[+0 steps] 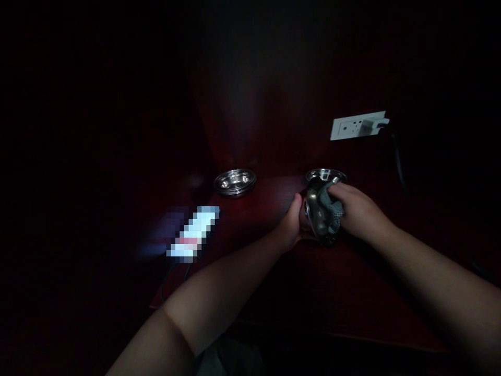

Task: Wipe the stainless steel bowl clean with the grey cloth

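Between my hands a shiny metal bowl (316, 211) is tilted on its side above the dark red table. My left hand (291, 224) grips its left rim, thumb up and fingers behind it, partly hidden. A grey-green cloth (332, 206) is bunched in my right hand (354, 209), which presses it to the bowl's outer side. Just behind stands another metal bowl (326, 174), partly covered by my hands and the held bowl. To the left a small stack of metal bowls (235, 183) sits upright on the table.
A lit phone (193, 235), its screen blurred, lies at the table's left with a cable running from it. On the back wall a white socket plate (358, 126) has a plug and dark cord (398, 162). The front table edge runs below my arms; the surroundings are very dark.
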{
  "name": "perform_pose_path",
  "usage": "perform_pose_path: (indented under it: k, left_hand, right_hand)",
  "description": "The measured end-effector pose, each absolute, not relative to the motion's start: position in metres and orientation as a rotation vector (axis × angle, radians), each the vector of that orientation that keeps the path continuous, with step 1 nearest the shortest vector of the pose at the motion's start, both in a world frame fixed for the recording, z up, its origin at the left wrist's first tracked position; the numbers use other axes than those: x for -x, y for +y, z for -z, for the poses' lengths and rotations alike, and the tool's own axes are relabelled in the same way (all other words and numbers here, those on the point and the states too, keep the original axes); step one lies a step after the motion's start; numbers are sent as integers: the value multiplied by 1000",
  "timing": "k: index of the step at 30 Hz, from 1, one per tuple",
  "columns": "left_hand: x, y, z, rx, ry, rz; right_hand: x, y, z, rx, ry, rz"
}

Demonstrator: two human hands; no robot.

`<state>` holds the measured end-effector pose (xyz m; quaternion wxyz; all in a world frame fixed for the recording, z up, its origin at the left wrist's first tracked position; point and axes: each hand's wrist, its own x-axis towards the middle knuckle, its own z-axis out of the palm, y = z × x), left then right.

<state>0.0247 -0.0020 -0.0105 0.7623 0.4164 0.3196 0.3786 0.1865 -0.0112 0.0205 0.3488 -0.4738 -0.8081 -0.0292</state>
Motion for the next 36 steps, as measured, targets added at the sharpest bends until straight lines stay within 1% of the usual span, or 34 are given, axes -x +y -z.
perform_pose_path:
  k: [3, 9, 18, 25, 31, 36]
  left_hand:
    - [-25, -1, 10, -888, 687, -828]
    - [-26, -2, 11, -869, 681, -833]
    - [-27, -2, 18, -939, 703, -853]
    - [-27, -3, 17, -966, 748, -851]
    - [-27, -2, 22, -987, 705, -873]
    - [-26, -4, 19, -990, 758, -911]
  right_hand:
    - [-187, -11, -19, 1247, -2217, -5]
    - [-181, -18, -23, 1150, -2369, -190]
    - [-175, -27, -28, 1020, -2424, -701]
    - [-174, -32, -29, 967, -2370, -838]
    - [-170, -35, -29, 874, -2288, -857]
    - [-169, -35, -27, 850, -2216, -875]
